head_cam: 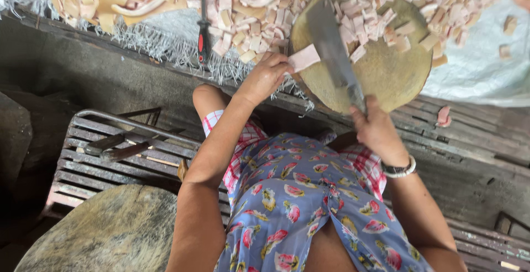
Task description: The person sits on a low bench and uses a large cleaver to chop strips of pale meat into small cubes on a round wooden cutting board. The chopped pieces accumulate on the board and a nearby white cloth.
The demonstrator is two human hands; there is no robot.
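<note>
A flat pink strip of meat (304,58) lay at the near edge of a round wooden chopping block (386,73). The left hand (266,76) pinched one end of the strip. A big knife (335,51) with a wide grey blade lay across the block, just beside the strip. The right hand (377,129) was closed around its handle. A heap of small pink and white cut pieces (353,7) covered the far side of the block.

Round chopping block (386,73) on slatted boards (475,134).
</note>
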